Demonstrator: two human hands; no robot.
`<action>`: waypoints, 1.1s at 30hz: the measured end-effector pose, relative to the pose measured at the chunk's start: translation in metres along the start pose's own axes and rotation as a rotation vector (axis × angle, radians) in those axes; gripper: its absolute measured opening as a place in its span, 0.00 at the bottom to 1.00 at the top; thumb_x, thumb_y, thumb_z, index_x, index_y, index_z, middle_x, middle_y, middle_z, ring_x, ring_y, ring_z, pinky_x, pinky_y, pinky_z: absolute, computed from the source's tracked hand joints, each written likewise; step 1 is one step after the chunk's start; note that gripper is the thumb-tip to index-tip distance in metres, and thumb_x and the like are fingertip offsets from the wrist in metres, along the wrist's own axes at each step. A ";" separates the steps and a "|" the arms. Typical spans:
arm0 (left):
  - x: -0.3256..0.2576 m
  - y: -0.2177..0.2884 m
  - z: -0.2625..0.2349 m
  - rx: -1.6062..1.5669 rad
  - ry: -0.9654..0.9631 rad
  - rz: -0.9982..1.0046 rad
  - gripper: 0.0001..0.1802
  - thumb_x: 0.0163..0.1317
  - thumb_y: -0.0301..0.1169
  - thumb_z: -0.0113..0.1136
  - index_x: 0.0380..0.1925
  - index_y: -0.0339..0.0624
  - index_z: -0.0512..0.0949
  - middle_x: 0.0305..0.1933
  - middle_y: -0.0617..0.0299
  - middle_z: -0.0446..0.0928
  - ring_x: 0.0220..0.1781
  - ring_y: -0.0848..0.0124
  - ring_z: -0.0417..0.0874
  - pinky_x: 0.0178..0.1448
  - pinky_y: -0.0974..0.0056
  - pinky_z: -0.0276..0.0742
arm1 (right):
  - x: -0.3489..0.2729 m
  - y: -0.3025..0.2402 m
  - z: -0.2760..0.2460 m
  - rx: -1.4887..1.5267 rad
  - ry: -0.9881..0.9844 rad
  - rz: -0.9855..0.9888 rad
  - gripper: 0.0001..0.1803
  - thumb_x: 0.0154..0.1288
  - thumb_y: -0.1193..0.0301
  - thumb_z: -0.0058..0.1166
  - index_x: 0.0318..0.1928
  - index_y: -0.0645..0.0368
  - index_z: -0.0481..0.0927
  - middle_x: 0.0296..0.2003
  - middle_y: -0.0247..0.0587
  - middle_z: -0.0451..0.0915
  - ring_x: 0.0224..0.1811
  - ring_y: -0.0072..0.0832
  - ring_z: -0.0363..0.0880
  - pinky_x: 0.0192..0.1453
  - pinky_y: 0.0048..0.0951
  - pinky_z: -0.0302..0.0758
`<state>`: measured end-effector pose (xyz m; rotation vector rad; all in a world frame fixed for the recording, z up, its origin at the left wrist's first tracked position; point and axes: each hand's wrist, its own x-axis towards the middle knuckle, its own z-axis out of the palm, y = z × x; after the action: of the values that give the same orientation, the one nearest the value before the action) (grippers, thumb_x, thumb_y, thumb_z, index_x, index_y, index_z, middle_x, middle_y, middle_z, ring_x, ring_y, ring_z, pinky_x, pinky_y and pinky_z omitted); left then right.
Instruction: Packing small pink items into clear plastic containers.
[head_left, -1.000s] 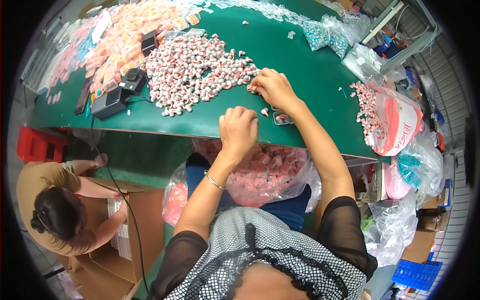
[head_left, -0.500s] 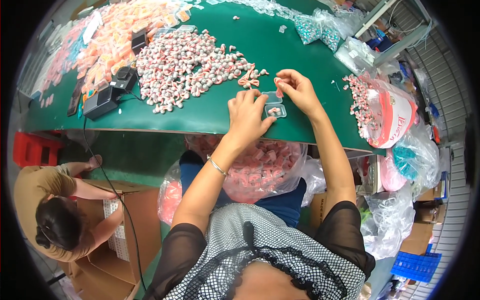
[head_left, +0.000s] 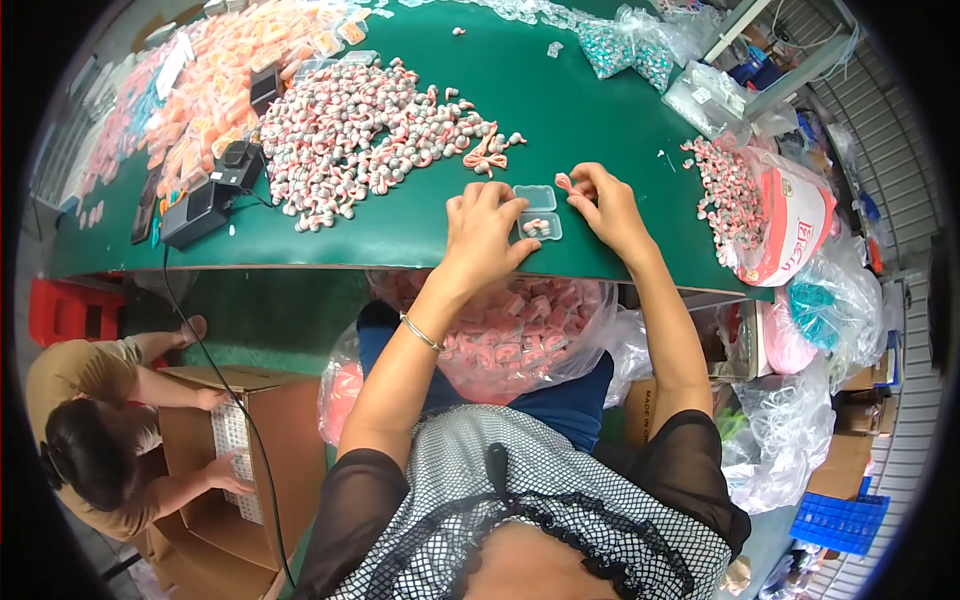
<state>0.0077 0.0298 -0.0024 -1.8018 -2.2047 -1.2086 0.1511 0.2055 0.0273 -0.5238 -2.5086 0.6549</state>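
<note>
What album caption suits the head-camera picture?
Left hand beside an open clear box, right hand holding a pink piece over a green table.

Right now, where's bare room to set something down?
Mostly bare green tabletop lies beyond the right hand, between the pink-grey pile and bag of teal pieces, and rightward to loose pieces. Left is crowded: that pile, orange cases.

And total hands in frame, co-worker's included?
4: the wearer's left hand by the open clear case, right hand holding a pink piece; lower left, the co-worker's upper hand and lower hand at a cardboard box. None look hidden.
</note>
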 end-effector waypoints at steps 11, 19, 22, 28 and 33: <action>0.002 -0.004 -0.002 -0.044 -0.032 -0.028 0.30 0.40 0.42 0.78 0.46 0.46 0.82 0.52 0.60 0.74 0.57 0.59 0.71 0.56 0.54 0.63 | -0.008 -0.030 0.008 0.073 -0.109 -0.162 0.06 0.59 0.78 0.61 0.38 0.61 0.82 0.34 0.42 0.80 0.36 0.34 0.81 0.40 0.32 0.77; 0.003 0.000 -0.003 -0.088 -0.007 -0.038 0.30 0.40 0.41 0.78 0.47 0.50 0.82 0.51 0.61 0.75 0.57 0.59 0.71 0.56 0.54 0.63 | -0.004 -0.027 0.008 -0.028 -0.101 -0.286 0.06 0.57 0.81 0.61 0.37 0.61 0.81 0.34 0.43 0.79 0.38 0.39 0.79 0.41 0.35 0.76; 0.001 -0.001 -0.002 -0.078 -0.013 -0.028 0.28 0.41 0.40 0.77 0.46 0.52 0.82 0.50 0.62 0.75 0.56 0.60 0.71 0.55 0.54 0.63 | -0.002 -0.027 0.009 -0.116 -0.130 -0.359 0.07 0.57 0.80 0.61 0.37 0.61 0.80 0.35 0.43 0.79 0.39 0.41 0.79 0.41 0.36 0.76; 0.001 -0.002 0.000 -0.076 -0.007 0.004 0.24 0.42 0.40 0.76 0.43 0.53 0.83 0.48 0.65 0.76 0.55 0.61 0.72 0.55 0.54 0.63 | -0.019 -0.025 0.010 -0.049 0.000 -0.358 0.09 0.55 0.79 0.59 0.39 0.59 0.81 0.33 0.42 0.79 0.38 0.41 0.79 0.42 0.40 0.77; 0.001 -0.003 -0.001 -0.062 0.026 0.010 0.23 0.42 0.40 0.76 0.42 0.54 0.84 0.47 0.67 0.76 0.54 0.62 0.72 0.55 0.54 0.64 | -0.021 -0.036 0.007 -0.276 -0.021 -0.451 0.14 0.56 0.78 0.55 0.44 0.57 0.81 0.33 0.40 0.79 0.39 0.39 0.80 0.44 0.39 0.76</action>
<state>0.0040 0.0300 -0.0031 -1.8067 -2.1647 -1.3053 0.1554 0.1644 0.0334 -0.0310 -2.6220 0.1451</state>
